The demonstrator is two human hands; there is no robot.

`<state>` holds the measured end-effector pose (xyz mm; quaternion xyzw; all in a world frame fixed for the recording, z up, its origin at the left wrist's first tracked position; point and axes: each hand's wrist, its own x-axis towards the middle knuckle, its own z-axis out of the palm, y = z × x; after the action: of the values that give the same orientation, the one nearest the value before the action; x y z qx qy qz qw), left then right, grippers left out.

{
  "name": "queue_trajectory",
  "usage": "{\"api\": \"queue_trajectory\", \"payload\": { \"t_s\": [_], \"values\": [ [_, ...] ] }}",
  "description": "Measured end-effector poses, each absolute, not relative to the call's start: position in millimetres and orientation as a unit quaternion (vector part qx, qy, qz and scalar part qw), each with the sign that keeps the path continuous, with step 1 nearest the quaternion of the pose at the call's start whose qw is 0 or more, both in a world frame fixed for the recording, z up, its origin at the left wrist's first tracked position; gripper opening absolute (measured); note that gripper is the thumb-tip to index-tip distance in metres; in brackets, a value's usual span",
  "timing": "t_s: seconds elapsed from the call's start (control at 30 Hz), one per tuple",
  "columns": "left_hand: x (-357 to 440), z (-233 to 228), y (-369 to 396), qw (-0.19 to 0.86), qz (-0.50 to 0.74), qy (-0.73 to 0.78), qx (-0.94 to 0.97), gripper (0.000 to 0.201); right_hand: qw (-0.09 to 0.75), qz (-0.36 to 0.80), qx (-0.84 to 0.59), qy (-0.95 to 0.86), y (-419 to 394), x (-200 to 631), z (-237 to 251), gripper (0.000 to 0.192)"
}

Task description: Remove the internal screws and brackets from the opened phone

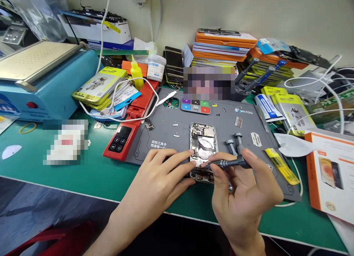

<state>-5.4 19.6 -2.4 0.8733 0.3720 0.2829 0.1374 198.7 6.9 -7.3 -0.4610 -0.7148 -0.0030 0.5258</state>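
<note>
An opened smartphone (206, 143) lies on the grey work mat (177, 117), its inner parts and a dark curved strip exposed. My left hand (157, 178) reaches in from the left with fingers stretched out. Its fingertips rest on the phone's lower left side, the thumb near the bottom edge. In my right hand (246, 200) is a dark screwdriver (226, 163), held nearly level, with the index finger against its rear end. Its tip points at the phone's lower part; the exact contact is hidden by fingers. Two more screwdrivers (238, 139) lie just right of the phone.
A coloured compartment tray (195, 106) and small loose parts sit on the mat. Left are a red device with buttons (118, 141), battery boxes (101, 86) and a blue heating plate (55, 82). At right are a white-orange box (332, 175) and cables. Two patches are blurred.
</note>
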Motion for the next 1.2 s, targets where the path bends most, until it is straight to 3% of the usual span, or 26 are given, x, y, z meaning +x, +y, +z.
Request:
{"api": "queue_trajectory", "payload": {
  "t_s": [0.63, 0.87, 1.2],
  "values": [
    [-4.8, -0.8, 22.0, 0.154, 0.284, 0.374, 0.869, 0.026, 0.499, -0.007, -0.498, -0.710, 1.0, 199.3, -9.0, 0.079],
    [-5.1, -2.2, 22.2, 0.152, 0.294, 0.370, 0.868, 0.026, 0.495, -0.056, -0.465, -0.732, -5.8, 201.5, -6.7, 0.080],
    [-3.9, -7.3, 20.5, 0.148, 0.303, 0.366, 0.867, 0.030, 0.501, -0.033, -0.439, -0.745, -2.5, 202.8, 3.3, 0.075]
  ]
}}
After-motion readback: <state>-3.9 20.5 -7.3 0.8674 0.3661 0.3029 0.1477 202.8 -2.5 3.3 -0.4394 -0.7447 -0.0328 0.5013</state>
